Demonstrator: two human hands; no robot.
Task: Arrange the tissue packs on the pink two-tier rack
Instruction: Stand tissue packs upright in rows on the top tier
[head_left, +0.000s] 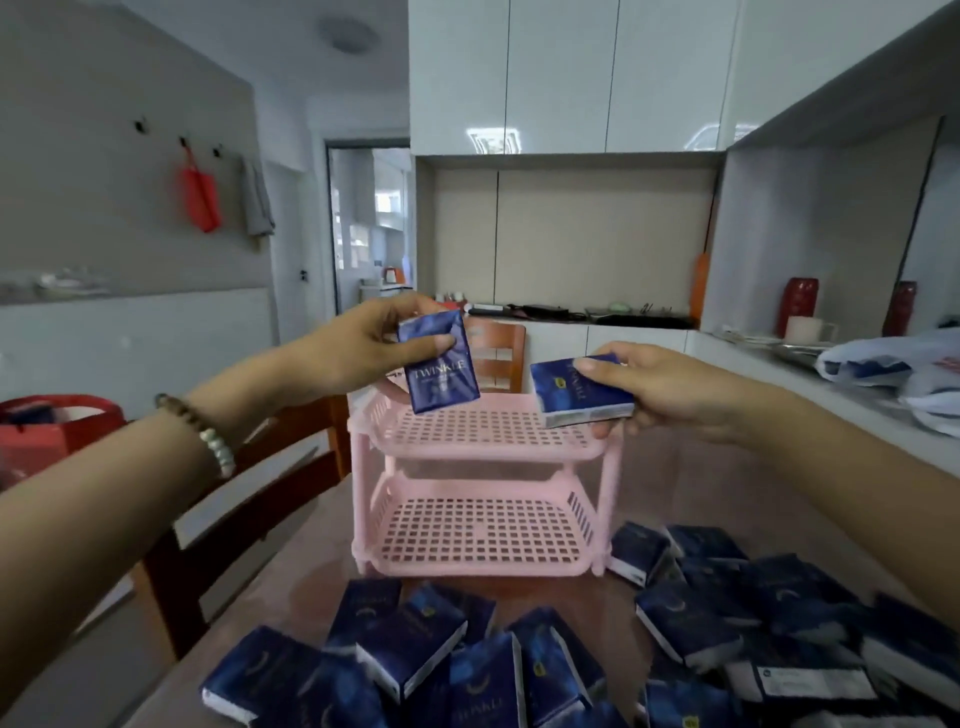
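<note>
Hovering over the pink rack (483, 434), the left grip (358, 345) pinches an upright tissue pack (442, 374); the right grip (675, 389) clasps a flat pack (569, 397).

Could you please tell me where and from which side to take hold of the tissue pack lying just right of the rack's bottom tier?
Probably from above: the tissue pack lies blue face up beside the pink rack, its white near side exposed. Put the thumb there and fingers on the far side; other packs crowd its right.
</note>
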